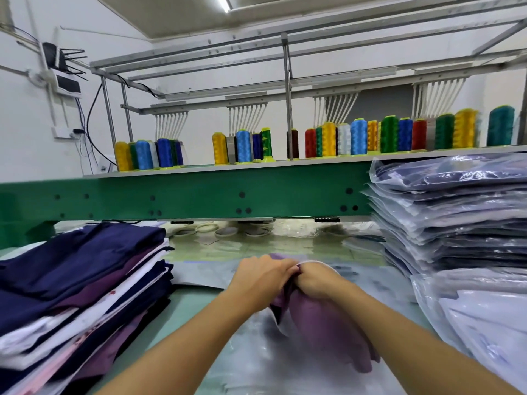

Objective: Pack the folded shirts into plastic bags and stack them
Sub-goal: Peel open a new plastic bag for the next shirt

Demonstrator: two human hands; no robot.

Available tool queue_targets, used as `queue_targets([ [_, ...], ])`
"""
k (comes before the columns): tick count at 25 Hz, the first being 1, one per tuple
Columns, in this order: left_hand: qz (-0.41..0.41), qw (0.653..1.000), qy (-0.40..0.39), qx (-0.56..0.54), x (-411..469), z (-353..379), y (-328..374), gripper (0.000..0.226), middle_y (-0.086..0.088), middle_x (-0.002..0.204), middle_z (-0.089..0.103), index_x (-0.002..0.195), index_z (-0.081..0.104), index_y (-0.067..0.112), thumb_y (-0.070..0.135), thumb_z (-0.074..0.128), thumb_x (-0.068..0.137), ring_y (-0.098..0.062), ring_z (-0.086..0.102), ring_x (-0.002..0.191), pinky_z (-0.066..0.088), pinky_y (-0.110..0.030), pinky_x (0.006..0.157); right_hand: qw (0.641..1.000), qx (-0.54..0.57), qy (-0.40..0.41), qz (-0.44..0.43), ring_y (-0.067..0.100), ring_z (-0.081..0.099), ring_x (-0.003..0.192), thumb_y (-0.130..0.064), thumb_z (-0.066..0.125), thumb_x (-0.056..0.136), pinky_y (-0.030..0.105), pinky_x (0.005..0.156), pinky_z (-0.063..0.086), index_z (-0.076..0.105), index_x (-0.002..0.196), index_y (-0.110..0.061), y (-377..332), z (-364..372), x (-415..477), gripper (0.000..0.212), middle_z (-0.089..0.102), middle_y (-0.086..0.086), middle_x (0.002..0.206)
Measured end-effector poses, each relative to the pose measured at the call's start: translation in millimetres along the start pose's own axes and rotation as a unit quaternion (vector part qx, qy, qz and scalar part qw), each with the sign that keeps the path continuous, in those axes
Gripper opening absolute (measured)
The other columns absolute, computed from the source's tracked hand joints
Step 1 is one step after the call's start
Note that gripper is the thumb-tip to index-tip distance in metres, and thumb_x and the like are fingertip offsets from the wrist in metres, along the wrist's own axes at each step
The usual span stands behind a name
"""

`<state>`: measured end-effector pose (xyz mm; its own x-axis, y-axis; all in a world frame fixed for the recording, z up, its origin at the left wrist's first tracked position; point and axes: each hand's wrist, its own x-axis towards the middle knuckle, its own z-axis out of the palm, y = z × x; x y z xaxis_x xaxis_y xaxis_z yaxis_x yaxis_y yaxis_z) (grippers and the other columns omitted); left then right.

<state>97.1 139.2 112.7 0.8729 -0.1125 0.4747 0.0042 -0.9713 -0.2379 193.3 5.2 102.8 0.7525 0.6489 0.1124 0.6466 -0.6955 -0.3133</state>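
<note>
Gripping the far end of the purple shirt (pixel 322 323) with 2 fists, left hand (pixel 262 276) and right hand (pixel 316 280) touching, equally near, shirt lying on the plastic bag (pixel 251 357), long axis running back toward the body, so probably sliding straight ahead next.

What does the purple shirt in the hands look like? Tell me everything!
The purple shirt is soft, plain mauve cloth, bunched and creased rather than flat. It lies mid-table, between the two forearms. The left hand and right hand both grip its far end, close together. Clear plastic lies under it, and a pale edge curves round the far end, so it seems partly inside a bag, though blur leaves that unsure.
</note>
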Motion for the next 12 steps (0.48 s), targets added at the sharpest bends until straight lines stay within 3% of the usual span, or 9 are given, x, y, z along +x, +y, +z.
queue_targets([
  [4,-0.015,1.000,0.021,-0.004,-4.6,-1.4,-15.5,0.041,0.000,0.085,0.068,0.124,0.052,0.042,0.058,0.019,0.106,-0.028,0.062,0.074,0.039,-0.032,0.054,0.999,-0.027,0.019,0.033,0.029,0.061,0.116,-0.014,0.039,0.099,0.035,0.099,0.048,0.066,0.122,-0.017,-2.6,2.7,20.2,0.035,0.067,0.012,0.128],
  [8,-0.061,0.996,0.020,-0.062,-13.3,21.0,-26.0,0.035,0.004,0.110,0.061,0.139,0.040,0.048,0.050,0.025,0.107,-0.026,0.064,0.097,0.049,-0.034,0.065,0.992,-0.104,-0.033,0.061,0.032,0.055,0.128,-0.034,0.045,0.099,0.040,0.102,0.046,0.053,0.138,-0.018,-19.9,30.4,16.5,0.042,0.055,0.014,0.143],
  [11,-0.047,0.995,0.040,-0.078,-17.3,37.4,-19.4,0.032,0.008,0.120,0.054,0.136,0.043,0.047,0.037,0.038,0.107,-0.026,0.066,0.096,0.053,-0.038,0.065,0.990,-0.138,-0.034,0.020,0.030,0.053,0.129,-0.036,0.046,0.100,0.041,0.099,0.045,0.052,0.139,-0.023,-26.4,38.5,33.1,0.042,0.053,0.008,0.144],
  [12,-0.033,0.994,0.060,-0.080,-16.0,39.5,-17.5,0.033,0.011,0.127,0.054,0.136,0.045,0.047,0.034,0.040,0.106,-0.025,0.067,0.095,0.053,-0.038,0.062,0.984,-0.170,-0.042,0.037,0.029,0.050,0.132,-0.032,0.045,0.102,0.043,0.104,0.042,0.049,0.142,-0.020,-33.1,41.4,44.0,0.042,0.051,0.010,0.147],
])
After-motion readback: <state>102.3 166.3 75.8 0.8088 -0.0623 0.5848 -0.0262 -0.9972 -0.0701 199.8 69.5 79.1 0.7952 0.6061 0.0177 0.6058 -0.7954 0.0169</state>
